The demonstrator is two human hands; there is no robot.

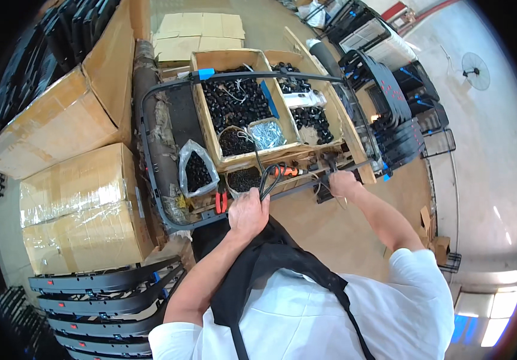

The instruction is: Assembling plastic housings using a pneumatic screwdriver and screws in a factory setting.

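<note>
A large black rectangular frame (155,187) with rounded corners lies across the work stand in front of me. My left hand (248,211) is closed over its near bar, with a loop of black cable (265,180) rising beside the fingers. Farther right, my right hand (343,183) is closed at the same bar; its fingertips are hidden. Just beyond that fist is a dark tool-like part (330,161), too cluttered to name. An orange electric screwdriver (288,171) lies between the hands. Red-handled pliers (221,201) hang left of my left hand.
Inside the frame stands a wooden divided box (230,161) of black plastic parts, with a tub of silver screws (267,134). A bag of black parts (197,171) sits left of it. Cardboard boxes (78,210) and stacked frames (99,306) stand left; more frames (384,90) stand right.
</note>
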